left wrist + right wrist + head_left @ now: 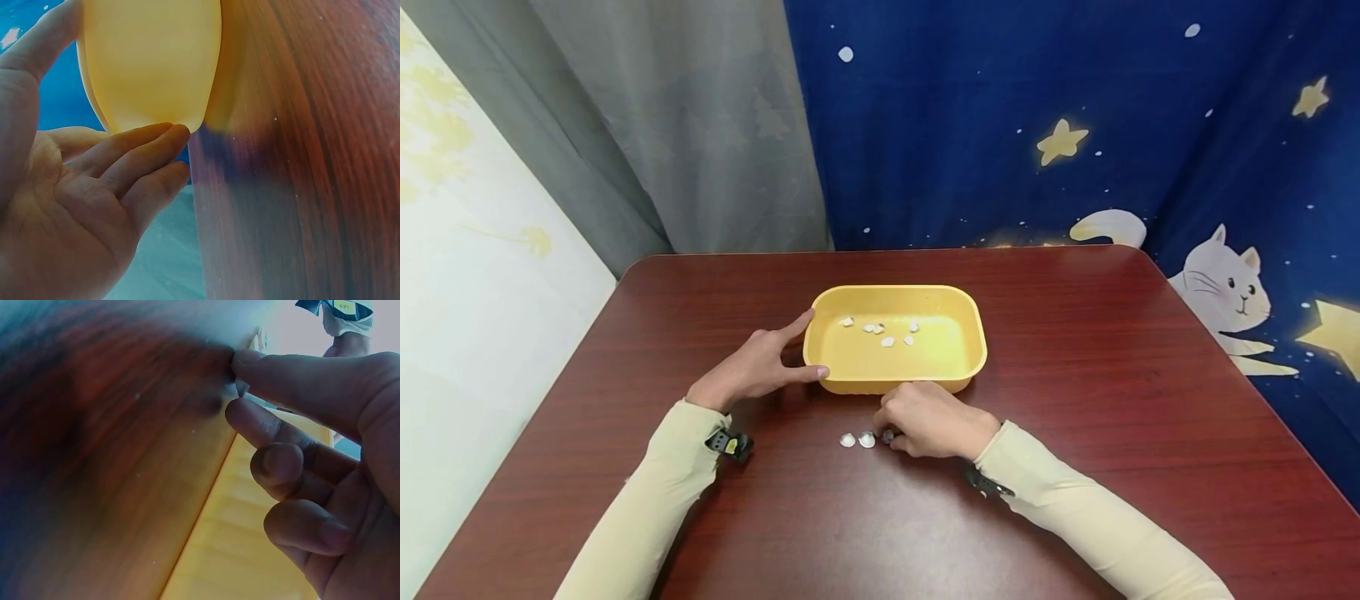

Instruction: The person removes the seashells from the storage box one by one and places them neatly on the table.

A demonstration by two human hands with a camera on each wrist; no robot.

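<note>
A yellow plastic tray (895, 387) stands on the table with several small whitish pieces (888, 342) scattered on its floor. My left hand (752, 362) rests against the tray's left end, thumb at the near corner of the rim and the other fingers extended along the end wall; the left wrist view shows those fingers (150, 140) nearly straight. Just in front of the tray, my right hand (928, 419) pinches a small shiny roundish piece (241, 387) between thumb and index finger, low over the tabletop. Two silvery-white round pieces (867, 439) lie left of its fingertips.
The reddish-brown wooden table (1075, 350) extends on all sides of the tray. Behind it hang a grey curtain (700, 125) and a blue curtain (940, 125) with stars and a cat; a pale wall (490, 275) borders the left.
</note>
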